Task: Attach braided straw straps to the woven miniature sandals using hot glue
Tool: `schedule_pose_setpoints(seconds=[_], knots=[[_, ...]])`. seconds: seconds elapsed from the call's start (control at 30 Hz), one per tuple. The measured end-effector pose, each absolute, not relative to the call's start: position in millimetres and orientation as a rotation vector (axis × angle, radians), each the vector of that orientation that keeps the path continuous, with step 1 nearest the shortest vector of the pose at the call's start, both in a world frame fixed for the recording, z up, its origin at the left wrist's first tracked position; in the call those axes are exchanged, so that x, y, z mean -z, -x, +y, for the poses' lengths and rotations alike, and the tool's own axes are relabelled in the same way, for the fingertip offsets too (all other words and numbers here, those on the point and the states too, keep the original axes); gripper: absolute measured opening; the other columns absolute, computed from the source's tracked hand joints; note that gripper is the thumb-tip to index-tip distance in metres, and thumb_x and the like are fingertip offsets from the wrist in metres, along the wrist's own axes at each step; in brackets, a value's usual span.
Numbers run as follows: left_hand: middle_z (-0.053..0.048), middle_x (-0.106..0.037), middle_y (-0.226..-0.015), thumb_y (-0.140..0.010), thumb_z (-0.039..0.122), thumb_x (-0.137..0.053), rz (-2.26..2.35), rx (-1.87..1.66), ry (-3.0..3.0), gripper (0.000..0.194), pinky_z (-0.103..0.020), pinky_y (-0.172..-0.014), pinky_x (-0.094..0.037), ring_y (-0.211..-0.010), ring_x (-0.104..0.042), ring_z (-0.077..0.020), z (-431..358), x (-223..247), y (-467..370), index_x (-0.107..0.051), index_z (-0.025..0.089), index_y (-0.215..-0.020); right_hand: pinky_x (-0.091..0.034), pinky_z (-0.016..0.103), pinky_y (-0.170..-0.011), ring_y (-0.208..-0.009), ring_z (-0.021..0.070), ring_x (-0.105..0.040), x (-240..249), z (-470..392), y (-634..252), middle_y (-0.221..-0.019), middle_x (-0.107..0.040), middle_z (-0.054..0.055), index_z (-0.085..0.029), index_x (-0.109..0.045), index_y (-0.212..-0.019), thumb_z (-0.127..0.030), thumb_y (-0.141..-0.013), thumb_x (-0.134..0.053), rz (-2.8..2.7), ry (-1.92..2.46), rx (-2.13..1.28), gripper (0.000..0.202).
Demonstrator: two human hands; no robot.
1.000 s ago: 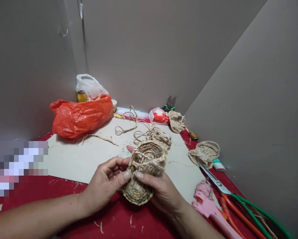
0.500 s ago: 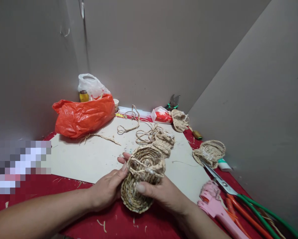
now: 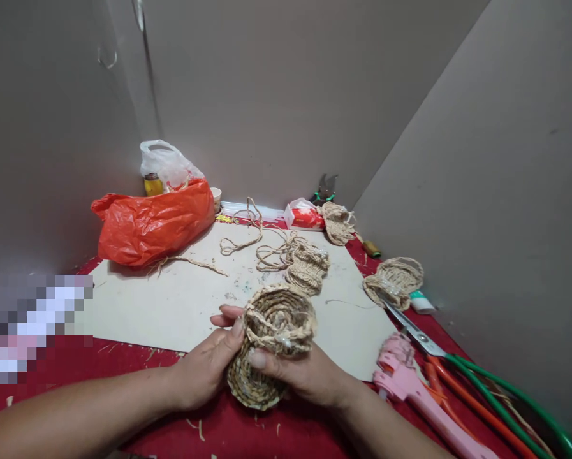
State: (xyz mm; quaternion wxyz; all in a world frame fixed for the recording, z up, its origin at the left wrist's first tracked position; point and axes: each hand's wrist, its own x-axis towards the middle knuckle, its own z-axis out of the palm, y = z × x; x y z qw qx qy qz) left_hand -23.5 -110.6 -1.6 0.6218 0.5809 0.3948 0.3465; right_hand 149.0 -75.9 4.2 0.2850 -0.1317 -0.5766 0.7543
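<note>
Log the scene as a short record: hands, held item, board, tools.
left hand: gripping left edge of coiled tan straw piece
right hand: gripping its right side, thumb in front
pale flat board: bears crumpled red plastic bag, left
tools, right: green-handled metal scissors, pink plastic tool

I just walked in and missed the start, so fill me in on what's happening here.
A person is holding a small woven straw piece, shaped rather like a slipper, in both hands. The left hand grips its side and the right hand has its thumb across the middle. A similar piece lies on the pale board just beyond. Off to the right are green-handled scissors and a pink tool, neither in hand.
</note>
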Motion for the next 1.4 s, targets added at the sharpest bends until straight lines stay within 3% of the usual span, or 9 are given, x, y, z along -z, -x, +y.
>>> schedule_pose_setpoints(seconds=[0.13,0.2,0.27,0.33,0.67,0.83,1.07,1.23,1.4], knots=[[-0.014,-0.069,-0.107,-0.093,0.056,-0.029,0.759,-0.76,-1.126,0.062,-0.038,-0.087,-0.049,-0.099,-0.064,-0.026,-112,6,20,-0.051,0.013,-0.132,-0.046,0.03,-0.095,-0.113,0.0176,-0.058,-9,-77,-148,-0.122,-0.063,0.01,-0.02,-0.055,-0.126,-0.033,-0.085,-0.065,-1.587,0.384,-1.94,0.044],[-0.015,-0.071,-0.1,-0.093,0.056,-0.03,0.667,-0.734,-1.006,0.061,-0.038,-0.076,-0.053,-0.086,-0.069,-0.0254,-111,9,18,-0.047,0.014,-0.134,-0.054,0.019,-0.067,-0.082,0.0125,-0.067,-8,-76,-147,-0.099,-0.069,0.007,-0.019,-0.056,-0.125,-0.037,-0.085,-0.064,-1.583,0.407,-1.962,0.044],[-0.015,-0.072,-0.094,-0.093,0.055,-0.032,0.583,-0.734,-0.888,0.059,-0.036,-0.069,-0.054,-0.077,-0.07,-0.0244,-109,10,15,-0.045,0.015,-0.135,-0.042,0.012,-0.038,-0.049,0.0072,-0.059,-4,-76,-146,-0.072,-0.066,0.002,-0.019,-0.051,-0.129,-0.041,-0.085,-0.063,-1.55,0.428,-2.045,0.051],[-0.015,-0.072,-0.089,-0.092,0.054,-0.035,0.525,-0.756,-0.788,0.058,-0.036,-0.065,-0.054,-0.072,-0.071,-0.0239,-107,11,13,-0.044,0.015,-0.135,-0.032,0.011,-0.03,-0.036,0.0053,-0.049,-1,-76,-145,-0.059,-0.059,-0.003,-0.018,-0.046,-0.133,-0.044,-0.085,-0.061,-1.498,0.458,-2.105,0.056],[-0.019,-0.071,-0.088,-0.092,0.055,-0.032,0.395,-0.719,-0.697,0.062,-0.034,-0.064,-0.051,-0.073,-0.069,-0.0243,-104,9,12,-0.053,0.006,-0.124,-0.039,0.012,-0.032,-0.037,0.0083,-0.056,5,-78,-145,-0.064,-0.066,0.003,-0.017,-0.047,-0.132,-0.049,-0.082,-0.063,-1.405,0.542,-2.106,0.061],[-0.02,-0.072,-0.088,-0.094,0.055,-0.019,0.298,-0.624,-0.724,0.068,-0.036,-0.068,-0.05,-0.077,-0.069,-0.0254,-104,6,17,-0.056,0.005,-0.121,-0.046,0.016,-0.035,-0.042,0.0106,-0.063,6,-79,-146,-0.092,-0.07,0.012,-0.02,-0.046,-0.133,-0.048,-0.08,-0.065,-1.354,0.54,-2.161,0.063],[-0.021,-0.07,-0.096,-0.093,0.058,-0.015,0.239,-0.603,-0.716,0.072,-0.041,-0.076,-0.05,-0.084,-0.068,-0.0267,-105,8,16,-0.058,0.006,-0.119,-0.034,0.011,-0.028,-0.032,0.0029,-0.049,6,-81,-145,-0.085,-0.071,0.012,-0.018,-0.052,-0.129,-0.051,-0.077,-0.068,-1.291,0.578,-2.149,0.064],[-0.022,-0.07,-0.09,-0.09,0.063,-0.018,0.243,-0.616,-0.684,0.077,-0.039,-0.073,-0.051,-0.077,-0.068,-0.0257,-104,14,12,-0.062,0.004,-0.113,-0.042,0.013,-0.03,-0.034,0.0033,-0.053,7,-83,-143,-0.105,-0.068,0.015,-0.024,-0.049,-0.13,-0.048,-0.078,-0.067,-1.275,0.536,-2.15,0.06],[-0.021,-0.07,-0.093,-0.091,0.061,-0.018,0.206,-0.598,-0.699,0.074,-0.04,-0.075,-0.05,-0.081,-0.068,-0.0258,-103,16,13,-0.063,0.005,-0.111,-0.047,0.017,-0.033,-0.033,0.006,-0.053,8,-84,-142,-0.082,-0.07,0.009,-0.02,-0.046,-0.133,-0.048,-0.078,-0.067,-1.253,0.52,-2.177,0.065]])
